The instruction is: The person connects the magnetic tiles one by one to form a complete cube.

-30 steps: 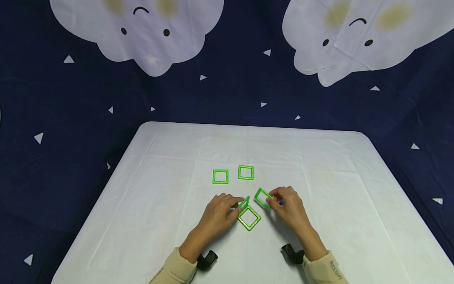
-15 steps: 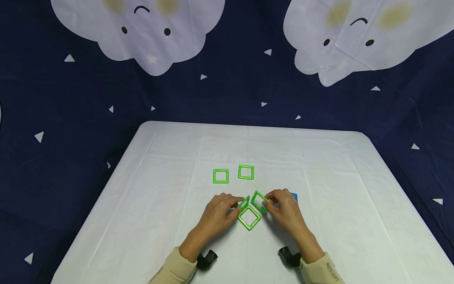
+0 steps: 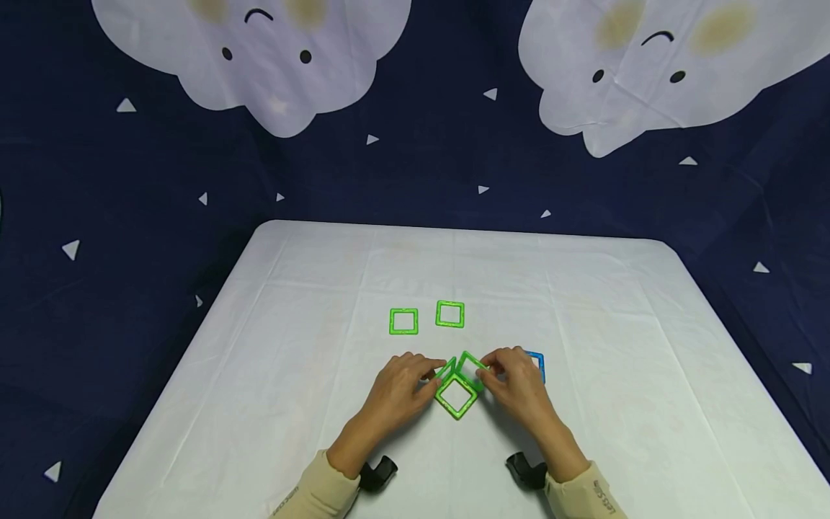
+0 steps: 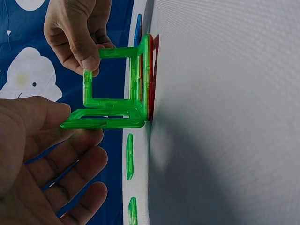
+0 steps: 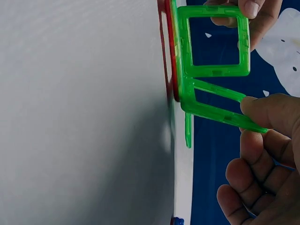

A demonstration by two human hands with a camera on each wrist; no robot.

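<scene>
A green square magnetic tile (image 3: 446,407) lies on the white table, with a red tile (image 4: 150,105) under it in the wrist views. My left hand (image 3: 402,389) pinches a second green tile (image 4: 103,123) by its outer edge; this one stands along the base's back-left edge. Between thumb and fingers, my right hand (image 3: 519,382) holds a third green tile (image 5: 225,115), raised at the back-right edge. Its lower edge meets the base, and the two raised tiles come close together at the back corner.
Two loose green tiles (image 3: 403,333) lie farther back on the white table (image 3: 311,303). Just beyond my right hand is a blue tile (image 3: 542,369), partly hidden by it. Black wrist cameras (image 3: 527,472) hang under both wrists. A dark blue cloth (image 3: 415,187) rises behind the table.
My right hand has moved left and slightly down, bringing its green tile against the base. More of the blue tile now shows. The left hand has stayed in place.
</scene>
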